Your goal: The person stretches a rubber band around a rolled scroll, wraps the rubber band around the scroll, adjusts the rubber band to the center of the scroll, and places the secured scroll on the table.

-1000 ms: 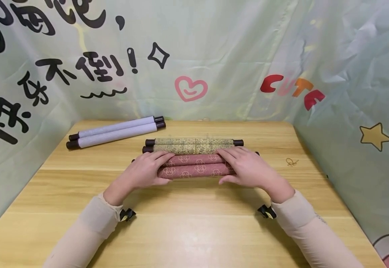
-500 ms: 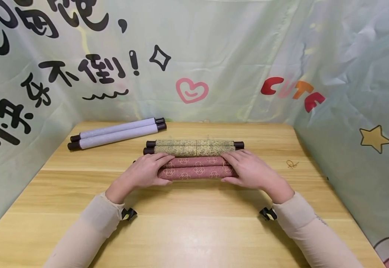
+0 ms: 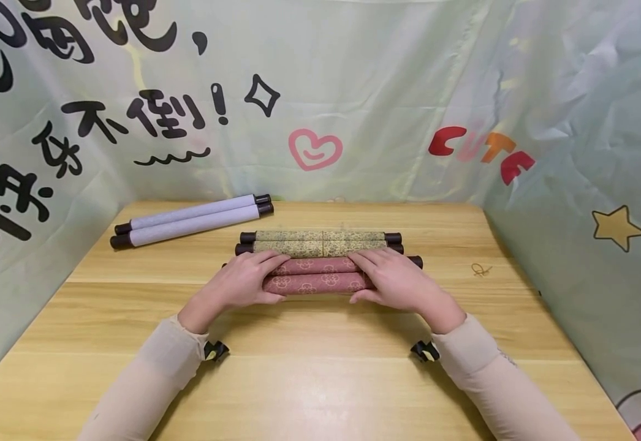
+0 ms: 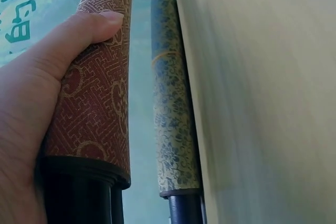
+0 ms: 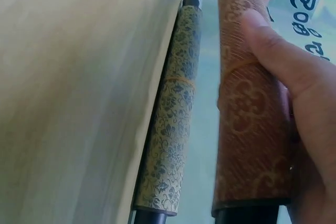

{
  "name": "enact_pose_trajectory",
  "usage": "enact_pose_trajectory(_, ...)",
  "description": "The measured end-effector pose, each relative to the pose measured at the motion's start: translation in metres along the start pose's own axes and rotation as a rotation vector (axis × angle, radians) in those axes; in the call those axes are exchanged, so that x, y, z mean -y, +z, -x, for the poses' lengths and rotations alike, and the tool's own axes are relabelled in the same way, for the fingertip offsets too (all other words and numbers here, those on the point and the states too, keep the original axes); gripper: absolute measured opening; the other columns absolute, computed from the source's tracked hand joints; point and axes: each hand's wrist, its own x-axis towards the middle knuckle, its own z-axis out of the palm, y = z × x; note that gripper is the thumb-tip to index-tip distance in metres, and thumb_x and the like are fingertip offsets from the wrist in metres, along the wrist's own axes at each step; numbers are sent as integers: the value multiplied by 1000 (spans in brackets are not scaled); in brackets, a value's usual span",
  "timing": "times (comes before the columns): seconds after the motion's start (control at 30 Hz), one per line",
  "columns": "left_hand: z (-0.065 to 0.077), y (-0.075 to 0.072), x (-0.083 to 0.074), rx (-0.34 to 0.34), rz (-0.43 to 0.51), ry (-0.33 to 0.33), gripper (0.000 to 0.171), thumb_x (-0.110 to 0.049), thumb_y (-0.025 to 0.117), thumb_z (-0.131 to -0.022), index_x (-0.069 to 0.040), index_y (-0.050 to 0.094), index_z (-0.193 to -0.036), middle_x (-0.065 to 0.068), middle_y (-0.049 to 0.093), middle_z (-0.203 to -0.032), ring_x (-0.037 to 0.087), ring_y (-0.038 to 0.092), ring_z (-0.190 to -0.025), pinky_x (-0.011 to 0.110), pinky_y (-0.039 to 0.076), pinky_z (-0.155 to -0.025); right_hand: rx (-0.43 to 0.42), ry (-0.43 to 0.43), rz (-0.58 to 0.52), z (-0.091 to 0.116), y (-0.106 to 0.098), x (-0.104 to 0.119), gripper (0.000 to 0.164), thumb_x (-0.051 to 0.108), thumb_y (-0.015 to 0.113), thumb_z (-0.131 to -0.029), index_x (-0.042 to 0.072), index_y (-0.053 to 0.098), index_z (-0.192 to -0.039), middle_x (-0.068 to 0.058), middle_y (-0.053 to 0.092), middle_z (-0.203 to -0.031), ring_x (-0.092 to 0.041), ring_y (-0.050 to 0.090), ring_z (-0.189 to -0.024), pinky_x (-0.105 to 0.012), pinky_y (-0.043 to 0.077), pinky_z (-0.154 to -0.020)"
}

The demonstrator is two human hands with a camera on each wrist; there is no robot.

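Note:
A red scroll (image 3: 315, 283) with a pale flower pattern is rolled from both ends into two side-by-side rolls. My left hand (image 3: 240, 278) grips its left part, thumb along the near side and fingers over the top. The right part is held the same way by my right hand (image 3: 394, 275). In the right wrist view, a thin rubber band (image 5: 239, 71) circles the red scroll beside the right thumb. Just behind lies a yellow-and-blue floral scroll (image 3: 298, 246) with black rod ends, a band around its middle.
A pale lavender scroll (image 3: 193, 223), also in two rolls, lies slanted at the back left of the wooden table (image 3: 320, 380). A loose rubber band (image 3: 481, 269) is on the right. Printed cloth (image 3: 386, 73) walls in the back and sides.
My right hand has slid left along the red scroll, covering the band seen half a second ago and baring the black right end. My left hand has barely shifted.

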Motion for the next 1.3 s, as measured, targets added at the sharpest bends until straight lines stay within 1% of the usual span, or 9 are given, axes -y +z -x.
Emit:
enact_pose_trajectory(0.2,0,4,3,-12,-35,24,77,-51,78,-76,-5,56,-135,13,61,-125,30,61,-108,49,50,-89,38,53,-22,5,0,-7,88,57,72,-80,-1,48,-141,-17,56,-134,-38,52,-122,-53,36,-107)
enact_pose_trajectory(0.33,1,5,5,-25,-45,22,77,-51,78,-77,-5,57,-135,13,61,-124,30,61,-109,48,49,-91,47,60,-29,7,1,-11,87,57,71,-81,-1,47,-142,-17,55,-136,-39,50,-124,-53,33,-109)
enact_pose_trajectory(0.53,3,5,7,-54,-45,28,78,-51,79,-76,-4,57,-134,13,62,-123,30,62,-106,49,50,-90,43,74,-15,9,-1,-12,82,56,67,-86,0,47,-142,-16,55,-135,-38,51,-124,-52,32,-110)
enact_pose_trajectory(0.67,3,6,7,-48,-43,33,79,-51,78,-76,-4,56,-135,14,60,-124,31,61,-106,49,50,-88,47,57,14,8,0,-11,79,56,63,-89,0,47,-141,-16,56,-134,-37,51,-123,-51,31,-111)
enact_pose_trajectory(0.77,3,7,7,-39,-43,32,79,-52,77,-77,-4,56,-135,14,60,-125,31,61,-107,49,51,-88,40,39,34,7,2,-9,79,56,62,-89,-2,47,-141,-17,57,-133,-36,53,-122,-51,32,-110)
enact_pose_trajectory(0.9,3,7,7,-40,-44,29,79,-52,78,-76,-4,57,-134,15,61,-125,31,62,-107,48,51,-87,-13,17,56,5,5,-7,79,56,65,-87,-4,50,-137,-18,59,-129,-35,56,-118,-52,38,-106)
enact_pose_trajectory(1.07,1,7,3,-57,-42,54,78,-51,78,-76,-4,57,-134,13,61,-123,31,62,-105,48,51,-87,-71,-41,46,-1,7,1,83,58,68,-84,-5,51,-135,-18,61,-126,-35,58,-115,-51,41,-103)
enact_pose_trajectory(1.17,0,7,0,-49,-34,62,77,-52,77,-77,-4,57,-134,13,61,-123,32,62,-105,49,51,-88,-59,-66,38,-3,9,6,86,61,67,-83,-5,51,-136,-18,60,-128,-35,58,-116,-49,41,-104)
enact_pose_trajectory(1.3,1,5,-2,-35,-36,46,77,-54,75,-77,-5,57,-134,12,61,-124,31,63,-105,49,52,-87,-15,-42,18,-3,7,8,87,61,68,-83,-2,48,-140,-17,58,-131,-34,56,-119,-48,40,-106)
